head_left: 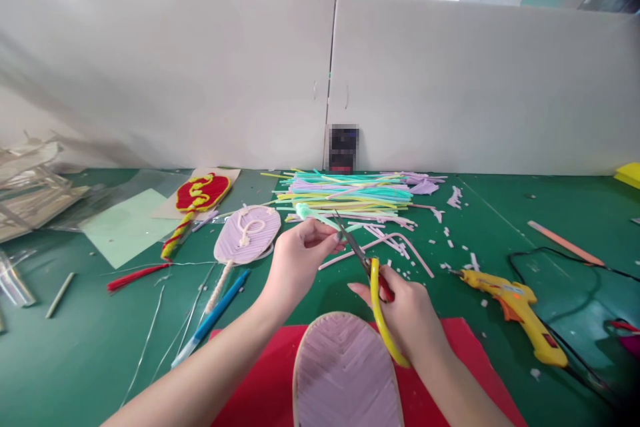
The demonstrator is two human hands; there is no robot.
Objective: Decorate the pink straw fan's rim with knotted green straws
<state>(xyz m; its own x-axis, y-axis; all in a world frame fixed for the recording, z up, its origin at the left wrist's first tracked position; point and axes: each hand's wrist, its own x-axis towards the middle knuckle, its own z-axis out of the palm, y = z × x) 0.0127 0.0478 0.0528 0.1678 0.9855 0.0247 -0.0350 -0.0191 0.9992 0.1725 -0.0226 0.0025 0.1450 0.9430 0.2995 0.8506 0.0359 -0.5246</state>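
Note:
My left hand point(307, 248) pinches a mint-green pipe cleaner point(326, 220), whose fluffy rolled end sticks out on the left. In my right hand point(407, 307) are scissors point(377, 273) with yellow and red handles, their blades pointing up and left at the pipe cleaner by my left fingertips. Whether the blades touch it I cannot tell. Below both hands lies an oval lilac fan panel point(347, 370) with a pale rim, on a red sheet point(463, 353). Behind my hands is a heap of pastel pipe cleaners point(350, 193).
A yellow glue gun point(517, 307) with a black cord lies right. Left are a lilac fan point(249, 233), a red-and-yellow fan point(203, 193), a blue pen point(215, 313), a red tassel point(137, 277) and a pale green sheet point(127, 227). A white partition point(200, 73) stands behind the green table.

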